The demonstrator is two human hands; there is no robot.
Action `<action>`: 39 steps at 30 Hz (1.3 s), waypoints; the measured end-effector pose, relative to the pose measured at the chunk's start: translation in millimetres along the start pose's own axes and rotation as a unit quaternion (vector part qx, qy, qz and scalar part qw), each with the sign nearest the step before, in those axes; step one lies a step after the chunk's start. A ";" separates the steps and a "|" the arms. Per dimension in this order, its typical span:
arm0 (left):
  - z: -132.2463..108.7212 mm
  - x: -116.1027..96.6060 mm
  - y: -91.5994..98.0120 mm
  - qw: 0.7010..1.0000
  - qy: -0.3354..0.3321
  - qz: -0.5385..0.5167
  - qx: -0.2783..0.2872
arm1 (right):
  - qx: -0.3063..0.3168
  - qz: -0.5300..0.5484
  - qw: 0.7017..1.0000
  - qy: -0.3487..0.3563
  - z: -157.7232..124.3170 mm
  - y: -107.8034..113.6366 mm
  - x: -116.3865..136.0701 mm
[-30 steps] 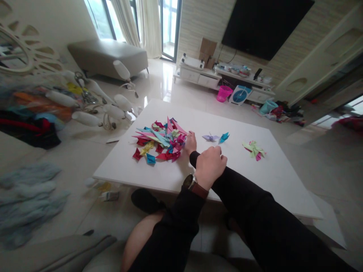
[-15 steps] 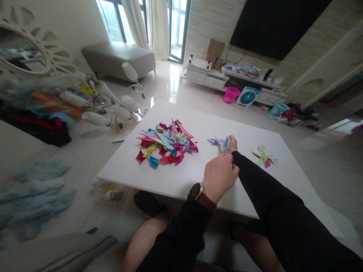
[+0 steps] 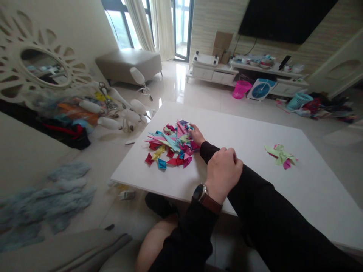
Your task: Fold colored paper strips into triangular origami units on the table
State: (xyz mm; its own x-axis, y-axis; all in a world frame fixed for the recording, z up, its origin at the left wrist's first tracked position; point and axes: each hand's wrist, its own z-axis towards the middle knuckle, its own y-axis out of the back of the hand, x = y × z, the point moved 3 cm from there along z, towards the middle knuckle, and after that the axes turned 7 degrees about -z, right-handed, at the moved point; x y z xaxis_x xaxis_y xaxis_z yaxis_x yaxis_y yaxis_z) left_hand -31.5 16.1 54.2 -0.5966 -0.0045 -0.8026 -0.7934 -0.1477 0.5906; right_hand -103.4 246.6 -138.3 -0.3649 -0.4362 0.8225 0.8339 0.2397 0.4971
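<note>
"So, what is nearest?"

"The left hand (image 3: 224, 172), with a watch (image 3: 200, 192) at its wrist. Its fingers are curled into a loose fist over the right sleeve (image 3: 263, 196); the palm is hidden, so I can't tell what it may hold."

"And past that?"

"Off to the right on the tabletop (image 3: 241, 128), a pale green cluster (image 3: 279, 154) of folded paper with bits of pink. Well apart from it, on the left part, lies the pile of folded papers (image 3: 171, 142). 1 blue piece (image 3: 162, 163) sits at its near edge, beside 1 yellow piece (image 3: 158, 153)."

"Where's the right hand (image 3: 196, 134)?"

"At the pile's far right side, fingers bent at a blue paper (image 3: 188, 127). It's blurry there, so I can't tell whether they pinch it or merely touch it."

"Beyond the tabletop?"

"A pink basket (image 3: 241, 90) and a blue-and-white fan (image 3: 260, 90) on the floor; behind them, a low white cabinet (image 3: 224, 78); above, a black television (image 3: 283, 19)."
</note>
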 end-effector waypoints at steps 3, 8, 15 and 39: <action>3.2 1.8 4.5 1.000 0.004 -0.016 -0.009 | 0.013 0.024 0.997 0.071 1.0 9.5 15.4; 0.7 -0.7 3.0 1.000 -0.009 -0.028 -0.008 | -0.095 -0.090 0.989 0.074 -23.5 80.8 -5.4; -5.2 -3.6 -2.6 0.999 -0.003 -0.037 0.003 | -0.175 -0.362 0.914 -0.051 -119.4 287.3 -85.0; 8.1 -28.8 -66.4 0.996 -0.012 0.011 0.093 | -0.082 -0.368 0.913 -0.158 -138.9 355.2 -182.2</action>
State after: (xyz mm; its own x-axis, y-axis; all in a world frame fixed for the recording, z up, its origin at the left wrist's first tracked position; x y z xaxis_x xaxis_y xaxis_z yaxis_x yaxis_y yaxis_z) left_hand 37.4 34.0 38.8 -0.6149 0.0190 -0.7884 -0.7875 0.0381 0.6152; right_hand 316.9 290.8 -150.0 -0.9305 -0.1494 0.3344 0.3566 -0.1612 0.9202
